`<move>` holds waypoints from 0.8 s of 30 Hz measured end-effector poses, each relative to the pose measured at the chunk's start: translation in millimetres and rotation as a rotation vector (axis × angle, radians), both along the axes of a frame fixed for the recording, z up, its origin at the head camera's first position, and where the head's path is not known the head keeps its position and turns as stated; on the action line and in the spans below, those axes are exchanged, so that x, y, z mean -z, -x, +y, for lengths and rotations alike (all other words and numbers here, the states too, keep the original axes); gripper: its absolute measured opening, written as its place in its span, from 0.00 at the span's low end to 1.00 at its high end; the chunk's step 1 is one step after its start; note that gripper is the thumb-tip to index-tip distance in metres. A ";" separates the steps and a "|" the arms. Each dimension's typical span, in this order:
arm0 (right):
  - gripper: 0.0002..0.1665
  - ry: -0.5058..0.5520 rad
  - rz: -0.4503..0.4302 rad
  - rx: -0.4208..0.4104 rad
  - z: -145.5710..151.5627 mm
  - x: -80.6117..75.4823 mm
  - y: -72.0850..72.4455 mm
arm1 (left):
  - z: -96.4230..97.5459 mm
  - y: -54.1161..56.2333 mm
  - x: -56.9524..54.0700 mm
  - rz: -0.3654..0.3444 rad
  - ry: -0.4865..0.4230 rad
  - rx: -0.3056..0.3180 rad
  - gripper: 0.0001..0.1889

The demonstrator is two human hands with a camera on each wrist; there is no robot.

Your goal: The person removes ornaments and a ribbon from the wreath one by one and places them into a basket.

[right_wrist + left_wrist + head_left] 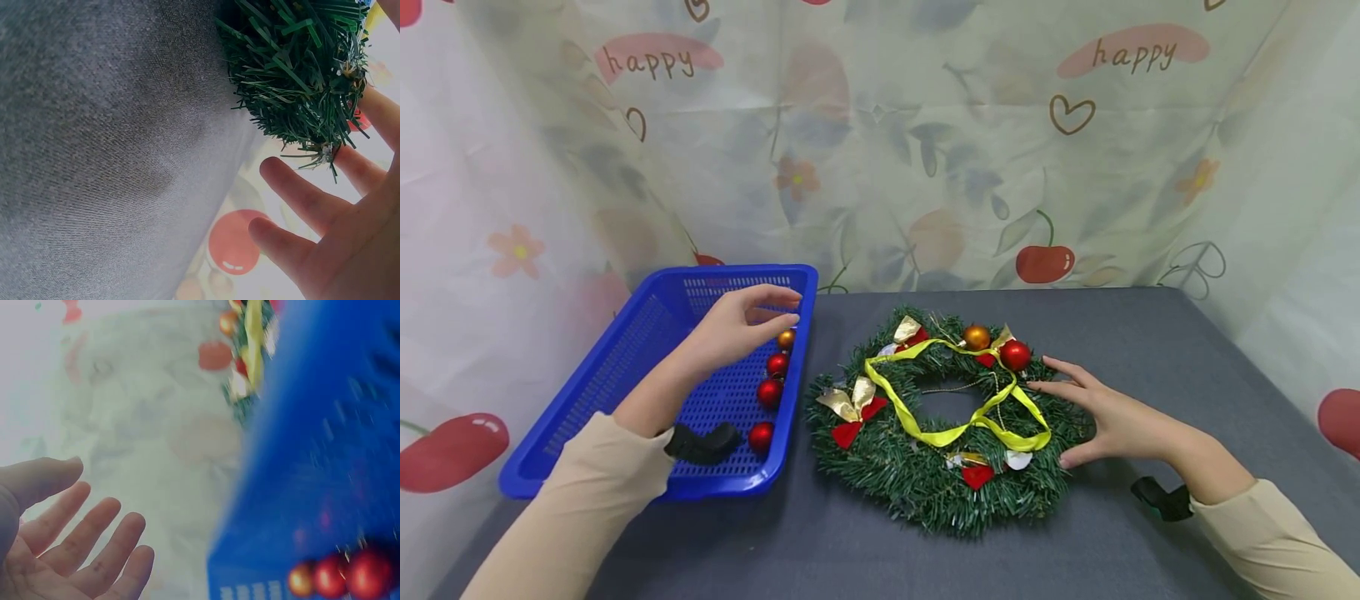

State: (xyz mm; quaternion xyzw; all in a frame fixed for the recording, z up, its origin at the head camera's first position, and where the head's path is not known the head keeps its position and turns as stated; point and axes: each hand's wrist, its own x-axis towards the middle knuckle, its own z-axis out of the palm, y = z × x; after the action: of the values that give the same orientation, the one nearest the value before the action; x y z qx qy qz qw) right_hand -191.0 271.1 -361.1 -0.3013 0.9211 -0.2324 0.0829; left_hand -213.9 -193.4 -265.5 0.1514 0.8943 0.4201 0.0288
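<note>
Left hand [733, 329]: raised above the basket's right half, wrist bent, fingers extended toward the wreath; thumb and fingers are held apart, palm bare.

Right hand [1123, 421]: lowered at the wreath's right edge, fingers spread leftward, thumb set nearer the viewer; the grip is parted, fingertips placed against or just beside the needles, exact contact not determinable.

Wreath [917, 492]: green, laid flat on the grey cloth [1150, 333], right of the basket. Mounted on it: gold-and-red bows, an orange-gold bauble [976, 337] and a red bauble [1015, 356] at its far side. A yellow ribbon [942, 437] is looped loosely across it.

Blue basket [752, 269]: one gold ball [786, 339] and three red balls [770, 392] are contained along its right wall.

Printed curtain [880, 192]: hung behind, lettered "happy".
</note>
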 end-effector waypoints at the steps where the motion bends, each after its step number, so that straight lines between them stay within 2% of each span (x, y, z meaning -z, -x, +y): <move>1: 0.55 -0.001 0.001 -0.001 0.1 0.3 0.1 | 5.2 -2.1 -2.3 0.001 -0.007 0.015 0.20; 6: 0.55 0.000 0.002 -0.003 0.1 0.6 -0.1 | 32.2 -12.5 -9.9 0.016 -0.024 0.101 0.19; 12: 0.55 -0.007 -0.006 0.005 -0.2 -0.6 -0.3 | 61.4 -19.0 -9.8 0.016 -0.020 0.211 0.18; 24: 0.55 -0.004 -0.005 0.003 -0.2 -0.7 -0.4 | 115.1 -5.6 4.5 -0.001 0.038 0.389 0.17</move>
State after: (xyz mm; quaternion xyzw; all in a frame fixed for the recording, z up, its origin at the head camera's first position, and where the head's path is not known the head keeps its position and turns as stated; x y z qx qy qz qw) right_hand -190.6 270.9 -360.4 -0.2992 0.9217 -0.2316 0.0853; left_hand -208.3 -78.4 -270.0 0.3207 0.8559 0.3896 0.1130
